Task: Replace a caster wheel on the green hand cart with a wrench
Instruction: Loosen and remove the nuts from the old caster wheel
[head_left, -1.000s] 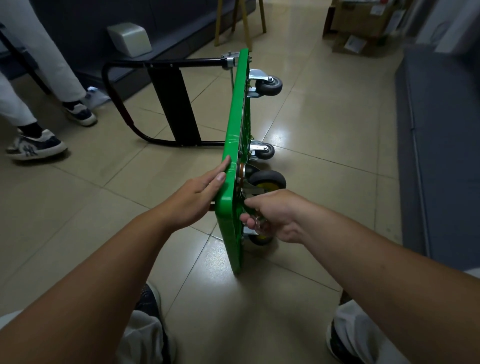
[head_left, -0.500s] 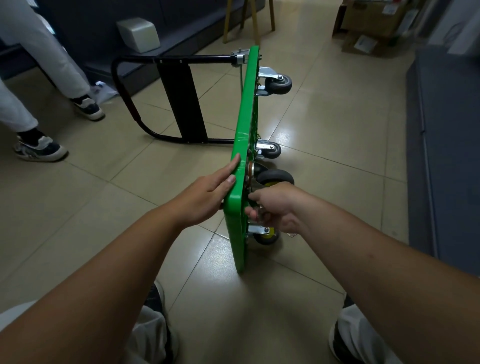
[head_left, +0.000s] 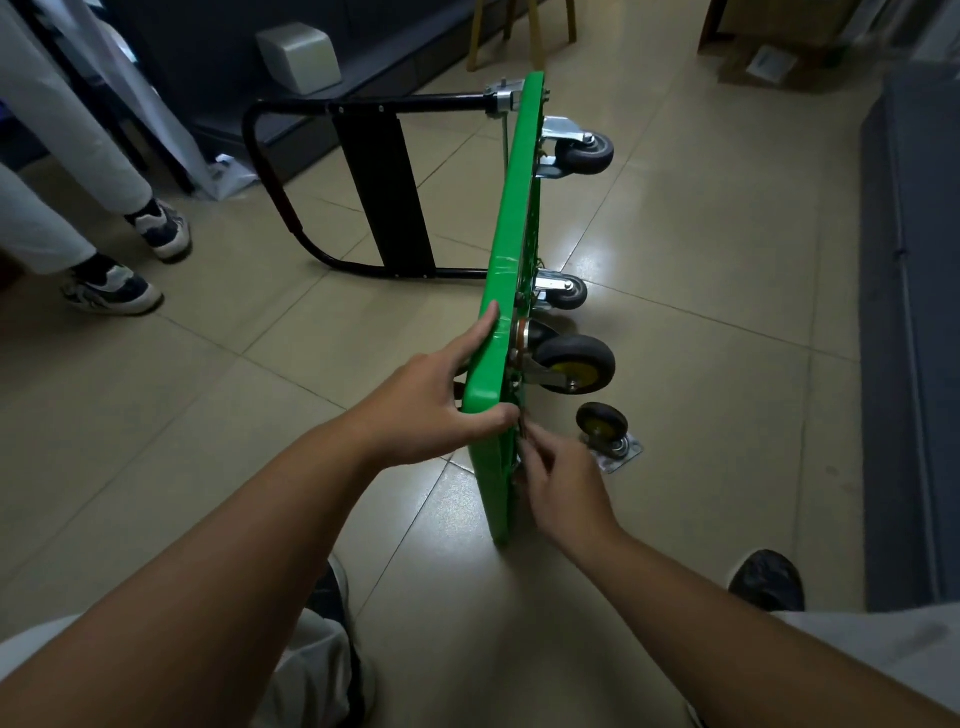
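Observation:
The green hand cart (head_left: 511, 270) stands on its long edge, its black handle (head_left: 311, 106) folded out to the left. My left hand (head_left: 441, 400) grips the deck's near top corner, thumb hooked over the edge. My right hand (head_left: 558, 480), blurred, has its fingertips bunched against the deck's underside and seems to pinch a small metal part there. A loose caster wheel (head_left: 605, 431) with its mounting plate lies on the floor right of the cart. Three casters stay mounted: a yellow-hubbed one (head_left: 574, 364) and two grey ones (head_left: 584, 150), (head_left: 563, 291). No wrench is visible.
Another person's legs and sneakers (head_left: 111, 291) stand at the left. A white box (head_left: 298, 54) sits on a dark ledge behind the handle. Wooden stool legs (head_left: 519, 36) and cardboard boxes (head_left: 769, 57) are at the back, a dark sofa edge (head_left: 909, 312) along the right.
The caster my right hand gripped now lies loose on the floor to the right. My right hand has returned to the deck's underside. My left thumb has hooked over the corner.

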